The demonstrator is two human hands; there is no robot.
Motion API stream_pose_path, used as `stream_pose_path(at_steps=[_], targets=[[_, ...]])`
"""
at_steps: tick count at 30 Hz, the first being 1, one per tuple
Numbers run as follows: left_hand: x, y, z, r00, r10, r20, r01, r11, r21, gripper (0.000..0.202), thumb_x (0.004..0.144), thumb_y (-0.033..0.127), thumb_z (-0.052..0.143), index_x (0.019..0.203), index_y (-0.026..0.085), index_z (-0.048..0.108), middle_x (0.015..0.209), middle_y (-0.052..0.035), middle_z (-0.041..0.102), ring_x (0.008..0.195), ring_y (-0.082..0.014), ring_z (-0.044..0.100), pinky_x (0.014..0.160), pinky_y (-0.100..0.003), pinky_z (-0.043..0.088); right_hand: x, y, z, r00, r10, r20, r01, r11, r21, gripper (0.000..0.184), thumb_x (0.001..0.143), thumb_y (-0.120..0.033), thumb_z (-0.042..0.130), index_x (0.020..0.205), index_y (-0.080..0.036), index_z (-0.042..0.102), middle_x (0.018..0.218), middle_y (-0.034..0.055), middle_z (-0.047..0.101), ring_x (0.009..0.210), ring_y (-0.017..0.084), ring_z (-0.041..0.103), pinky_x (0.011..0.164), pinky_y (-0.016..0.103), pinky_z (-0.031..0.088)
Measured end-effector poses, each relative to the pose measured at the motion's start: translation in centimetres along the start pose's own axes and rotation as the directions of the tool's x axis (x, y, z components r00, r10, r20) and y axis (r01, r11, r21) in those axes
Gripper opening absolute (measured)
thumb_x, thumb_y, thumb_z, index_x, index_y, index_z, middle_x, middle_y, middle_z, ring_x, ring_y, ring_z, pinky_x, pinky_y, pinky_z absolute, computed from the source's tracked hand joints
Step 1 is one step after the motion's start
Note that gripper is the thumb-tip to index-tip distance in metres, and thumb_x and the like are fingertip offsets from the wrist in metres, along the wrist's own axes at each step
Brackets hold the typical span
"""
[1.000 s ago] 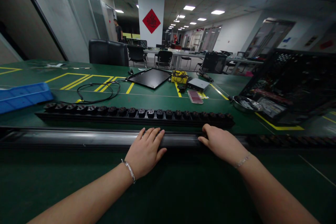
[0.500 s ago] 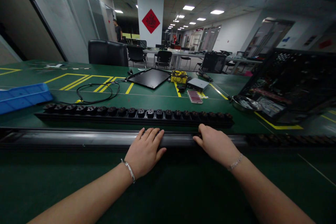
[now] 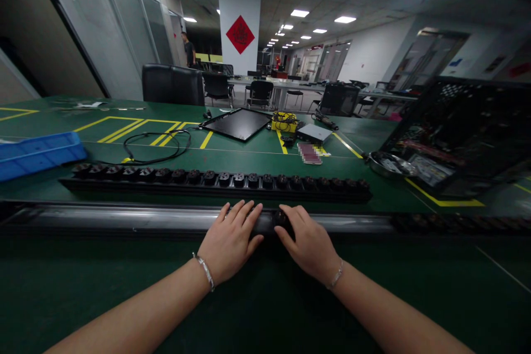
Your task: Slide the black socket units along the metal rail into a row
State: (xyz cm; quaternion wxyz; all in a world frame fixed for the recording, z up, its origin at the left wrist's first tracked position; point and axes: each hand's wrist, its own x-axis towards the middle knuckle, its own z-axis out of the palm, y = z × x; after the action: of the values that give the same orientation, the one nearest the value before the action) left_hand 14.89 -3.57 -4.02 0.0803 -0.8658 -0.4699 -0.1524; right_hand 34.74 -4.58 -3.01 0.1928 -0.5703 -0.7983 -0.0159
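Note:
A long channel with a shiny metal inside runs across the table close to me. My left hand lies on it near the middle, fingers stretched out. Just right of that, my right hand has thumb and fingers around a small round black socket module sitting in the channel. Part of the module is hidden by the fingers. More dark modules fill the channel's right end. Behind it, a black strip with a row of socket modules lies parallel.
A blue tray stands at the left, with a looped black cable beside it. Farther back are a dark flat panel and a yellow box with cables. A metal bowl and an open computer case stand right.
My right hand has moved left along the channel, close to my left hand, bringing the black module with it. My left hand has stayed in place.

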Motion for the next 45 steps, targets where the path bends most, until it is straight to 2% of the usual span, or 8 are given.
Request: stream_pose_path(at_steps=[4,6,14,21,27,34,40,45], targets=[[-0.3,-0.1,0.2,0.999,0.038,-0.035,-0.037,0.999,0.031,0.064,0.087,0.043,0.045,0.142,0.019,0.024,0.148,-0.0096,0.029,0.134,-0.0267,0.029,0.105,-0.046,0.032,-0.7,-0.9,1.2,0.97,-0.237,-0.05,0.239,0.969,0.055,0.053,0.085,-0.028,0.043,0.134,-0.009,0.037,0.127,0.0146,0.05,0.113,0.022,0.05,0.095,0.035,0.042],[-0.5,-0.2,0.4,0.996,0.061,-0.066,-0.058,0.997,0.051,0.067,0.086,0.042,0.048,0.143,0.02,0.022,0.151,-0.0099,0.021,0.137,-0.0283,0.021,0.106,-0.047,0.031,-0.8,-1.1,1.4,0.96,-0.274,-0.055,0.277,0.958,0.07,0.056,0.082,-0.025,0.044,0.134,-0.008,0.036,0.127,0.0146,0.05,0.114,0.022,0.049,0.098,0.037,0.04],[-1.0,-0.2,0.3,0.986,0.113,-0.121,-0.099,0.988,0.115,0.059,0.086,0.046,0.047,0.14,0.035,0.027,0.152,-0.0021,0.02,0.139,-0.032,0.01,0.107,-0.063,0.012,-0.9,-1.0,0.7,0.945,-0.319,0.069,0.318,0.948,0.014,0.06,0.077,-0.021,0.048,0.135,-0.011,0.038,0.131,0.0119,0.047,0.121,0.022,0.04,0.107,0.041,0.029],[-0.8,0.1,0.6,0.962,0.206,-0.177,-0.16,0.956,0.245,0.056,0.089,0.048,0.038,0.139,0.025,0.033,0.148,0.0018,0.031,0.141,-0.023,0.004,0.111,-0.056,-0.008,-1.4,-1.5,2.5,0.967,-0.219,-0.126,0.199,0.967,-0.157,0.061,0.082,-0.026,0.049,0.139,-0.01,0.035,0.146,0.0094,0.028,0.134,0.027,0.02,0.108,0.043,0.023],[-0.4,0.3,0.3,0.964,0.214,-0.16,-0.182,0.964,0.196,0.046,0.089,0.044,0.042,0.133,0.03,0.043,0.137,0.0035,0.047,0.136,-0.021,0.024,0.113,-0.053,-0.007,-1.4,-1.0,2.9,0.967,-0.218,-0.133,0.188,0.961,-0.203,0.048,0.085,-0.033,0.05,0.128,-0.013,0.051,0.14,0.0092,0.039,0.13,0.029,0.03,0.109,0.045,0.021],[-0.8,0.6,-0.9,0.982,0.13,-0.141,-0.104,0.978,0.18,0.036,0.089,0.042,0.044,0.115,0.024,0.061,0.125,-0.0017,0.059,0.132,-0.0237,0.033,0.114,-0.052,-0.004,-1.5,-0.6,2.7,0.971,-0.227,-0.073,0.213,0.964,-0.159,0.033,0.082,-0.031,0.055,0.111,-0.018,0.059,0.144,0.0086,0.032,0.134,0.028,0.024,0.11,0.045,0.018],[-1.9,0.9,-3.0,0.998,0.009,-0.068,0.01,0.959,0.282,0.044,0.091,0.034,0.033,0.111,0.011,0.065,0.122,-0.0137,0.06,0.128,-0.0301,0.039,0.114,-0.052,0.008,-1.3,-0.8,2.5,0.975,-0.215,-0.049,0.206,0.968,-0.146,0.025,0.078,-0.027,0.057,0.101,-0.017,0.059,0.145,0.0095,0.03,0.134,0.029,0.024,0.11,0.045,0.018],[-2.4,-0.5,-4.5,0.997,-0.052,0.063,0.015,0.875,0.484,0.051,0.082,0.044,0.045,0.11,0.006,0.066,0.12,-0.0196,0.06,0.12,-0.0409,0.045,0.109,-0.056,0.02,-1.2,-0.9,2.2,0.974,-0.222,-0.054,0.212,0.966,-0.149,0.022,0.078,-0.027,0.058,0.097,-0.016,0.058,0.143,0.0106,0.033,0.132,0.029,0.026,0.109,0.046,0.02]])
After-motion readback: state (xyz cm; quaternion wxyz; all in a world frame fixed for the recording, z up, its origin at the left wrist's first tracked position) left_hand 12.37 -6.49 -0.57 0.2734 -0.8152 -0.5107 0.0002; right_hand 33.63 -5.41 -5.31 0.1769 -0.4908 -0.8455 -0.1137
